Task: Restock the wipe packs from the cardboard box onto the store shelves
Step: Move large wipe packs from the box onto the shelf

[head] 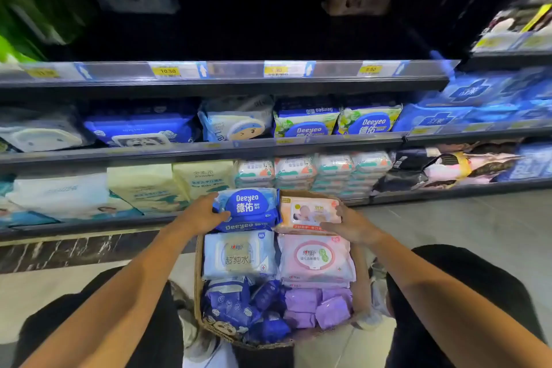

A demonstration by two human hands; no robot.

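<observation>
Cardboard box (197, 284) sits on the floor between the person's knees, open-topped and packed with wipe packs. At the far end of the box, nearest the shelves, the left hand (200, 214) grips the left edge of a blue Deeyeo pack (249, 207), thumb on its top face and fingers curled round its side; this pack lies on a second blue Deeyeo pack. Beside it to the right, still at the far end of the box, the right hand (348, 225) holds a pale orange baby-wipe pack (309, 212), fingers curled over its right edge and thumb along its near edge. Both packs remain within the box. In the middle of the box lie a light blue pack (239, 255) and, to its right, a pink pack (316, 257). At the near end of the box are small dark blue sachets (236, 305) and purple sachets (316, 306). Beyond the box, the shelves (227, 85) carry stocked wipe packs on the lower tiers; the tier above them, behind yellow price tags (166, 71), appears dark.
</observation>
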